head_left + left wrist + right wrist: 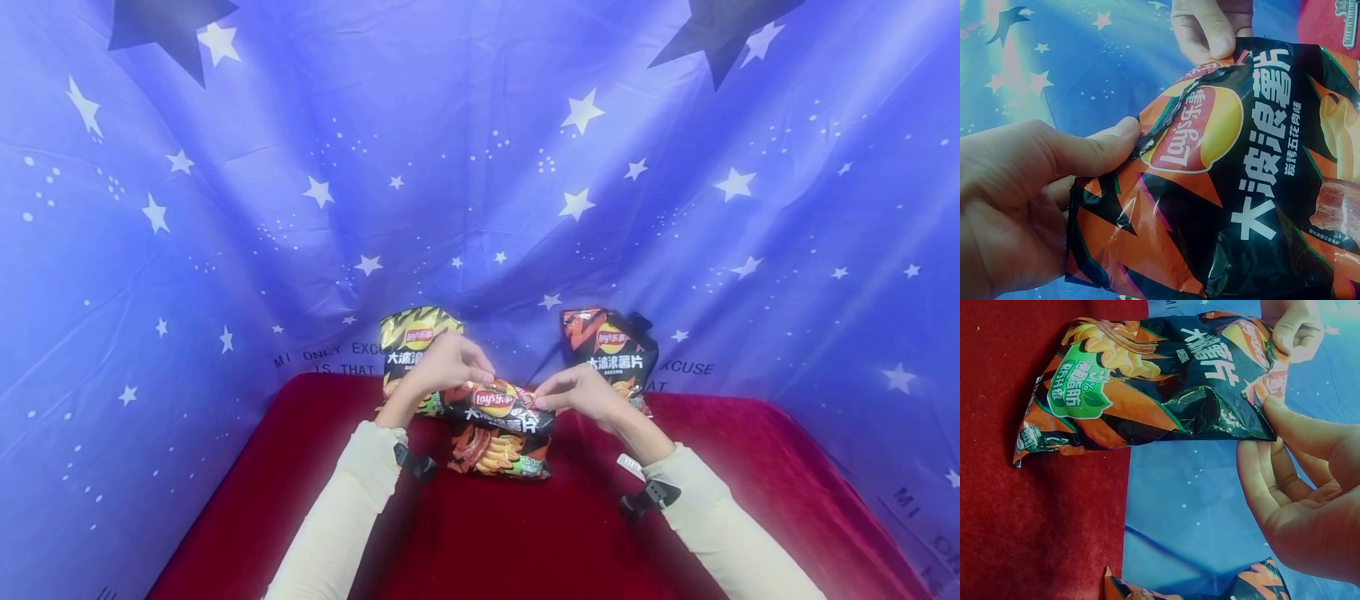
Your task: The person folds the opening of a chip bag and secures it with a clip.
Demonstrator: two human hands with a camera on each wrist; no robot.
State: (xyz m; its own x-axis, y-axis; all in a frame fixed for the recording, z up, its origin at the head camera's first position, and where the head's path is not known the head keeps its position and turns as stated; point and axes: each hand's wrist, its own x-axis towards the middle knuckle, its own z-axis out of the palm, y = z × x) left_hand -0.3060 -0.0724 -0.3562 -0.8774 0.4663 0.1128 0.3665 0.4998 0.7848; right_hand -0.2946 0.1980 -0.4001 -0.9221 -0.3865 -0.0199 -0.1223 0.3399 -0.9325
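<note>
Both hands hold a black and orange Lay's chip bag (498, 446) by its top corners, over the front middle of the red table. My left hand (444, 367) pinches one corner between thumb and fingers. At the other corner my right hand (588, 392) pinches with its thumb on the printed face and fingers behind. In the left wrist view the bag's top edge (1175, 112) is folded down over the Lay's logo. The green label (1079, 390) near its bottom shows in the right wrist view.
Behind my left hand stands a yellow and black chip bag (420, 329), partly hidden by it. An orange and black bag (588, 333) stands behind the right hand. Red velvet (487, 542) covers the table; a blue star-printed curtain (465, 208) hangs behind.
</note>
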